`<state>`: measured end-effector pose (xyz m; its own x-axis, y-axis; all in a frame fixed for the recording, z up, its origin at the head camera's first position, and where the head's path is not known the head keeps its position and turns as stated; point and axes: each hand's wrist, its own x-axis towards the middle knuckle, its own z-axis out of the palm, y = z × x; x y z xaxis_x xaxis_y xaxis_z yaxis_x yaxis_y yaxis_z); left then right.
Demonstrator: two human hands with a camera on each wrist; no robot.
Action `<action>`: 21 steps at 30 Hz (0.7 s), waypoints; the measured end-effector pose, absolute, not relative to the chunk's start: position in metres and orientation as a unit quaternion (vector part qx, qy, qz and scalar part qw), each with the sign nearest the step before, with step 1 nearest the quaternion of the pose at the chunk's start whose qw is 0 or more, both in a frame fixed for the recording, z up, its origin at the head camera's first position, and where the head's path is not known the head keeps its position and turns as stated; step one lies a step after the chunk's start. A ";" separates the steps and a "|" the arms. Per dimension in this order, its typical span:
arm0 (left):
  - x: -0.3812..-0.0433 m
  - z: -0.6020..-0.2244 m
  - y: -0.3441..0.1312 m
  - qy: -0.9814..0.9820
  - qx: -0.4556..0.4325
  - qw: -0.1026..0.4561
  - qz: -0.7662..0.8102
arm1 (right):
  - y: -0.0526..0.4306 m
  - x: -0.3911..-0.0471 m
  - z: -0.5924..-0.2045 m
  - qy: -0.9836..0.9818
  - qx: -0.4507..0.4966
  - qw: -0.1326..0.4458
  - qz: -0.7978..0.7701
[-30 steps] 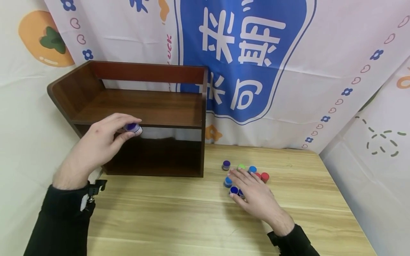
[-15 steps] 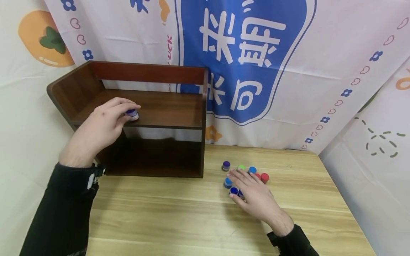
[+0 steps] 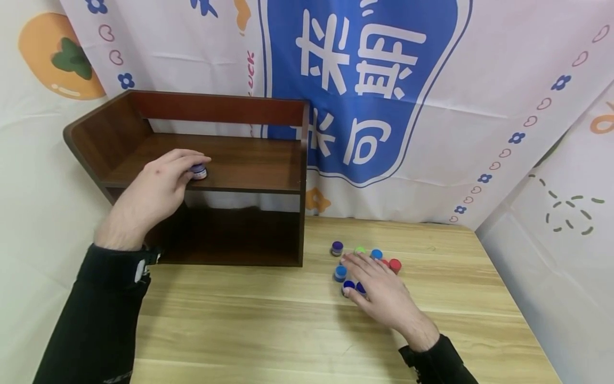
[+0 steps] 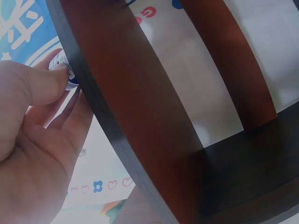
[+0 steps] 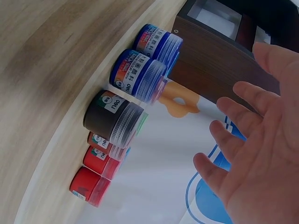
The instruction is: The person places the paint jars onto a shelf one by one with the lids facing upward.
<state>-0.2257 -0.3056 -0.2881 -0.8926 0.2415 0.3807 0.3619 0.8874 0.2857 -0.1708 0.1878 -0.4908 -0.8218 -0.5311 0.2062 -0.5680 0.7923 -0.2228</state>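
Observation:
On the front left part of the upper shelf board (image 3: 254,165), my left hand (image 3: 152,191) pinches a small purple-capped paint jar (image 3: 199,173) between thumb and fingers. The left wrist view shows the jar (image 4: 58,59) standing against the board's edge, partly covered by the thumb. My right hand (image 3: 385,297) hovers with spread fingers over a group of paint jars on the table, hiding some of them. In the right wrist view, blue jars (image 5: 136,73), a black jar (image 5: 108,112) and red jars (image 5: 87,184) sit beside that palm, apart from it.
The brown two-tier shelf (image 3: 304,213) stands at the table's back left. To its right are a purple jar (image 3: 337,248), a light blue one (image 3: 340,273), a dark blue one (image 3: 348,288) and a red one (image 3: 395,265). A printed cloth (image 3: 479,133) hangs behind.
My left hand has lifted the paint jar from in front of the lower compartment up onto the upper board, where it now stays nearly still. The right hand keeps its place.

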 end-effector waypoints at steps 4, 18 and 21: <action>-0.226 -0.290 -0.306 -0.957 -0.157 0.167 -0.181 | 0.188 -0.173 -0.491 -0.945 0.287 0.063 0.143; -0.222 -0.300 -0.300 -0.954 -0.152 0.191 -0.173 | 0.187 -0.179 -0.503 -0.957 0.258 0.039 0.126; -0.221 -0.303 -0.299 -0.950 -0.158 0.207 -0.173 | 0.185 -0.180 -0.507 -0.953 0.272 0.049 0.121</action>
